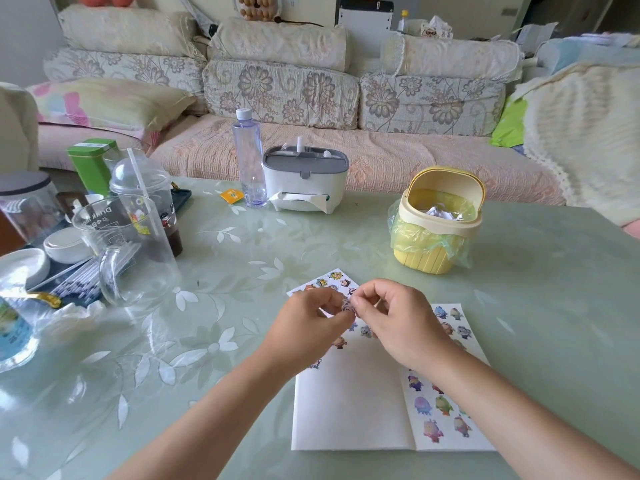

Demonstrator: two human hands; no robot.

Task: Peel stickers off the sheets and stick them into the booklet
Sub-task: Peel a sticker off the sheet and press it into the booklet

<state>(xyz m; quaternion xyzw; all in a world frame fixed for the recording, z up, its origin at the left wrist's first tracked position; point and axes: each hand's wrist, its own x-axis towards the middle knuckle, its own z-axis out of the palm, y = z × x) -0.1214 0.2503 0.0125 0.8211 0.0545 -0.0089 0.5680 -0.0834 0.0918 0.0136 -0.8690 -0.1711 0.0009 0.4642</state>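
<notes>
**One sticker, two pinches**

One sticker [347, 305] sits mid-frame, pinched narrowly between the fingers of the left hand [311, 320] and right hand [398, 323], above the booklet [349, 403]. It could curl onto itself or cling to fingertips, or tear, landing crooked on the page.

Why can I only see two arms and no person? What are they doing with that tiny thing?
The camera sits on the person's head and looks down, so you see only their arms. Both hands, the left hand and the right hand, pinch one small sticker between their fingers, above the table. Under them lies an open booklet, with stickers already on its right page. A sticker sheet peeks out behind the hands. Farther back stand a yellow bin, a tissue box and a water bottle.
</notes>
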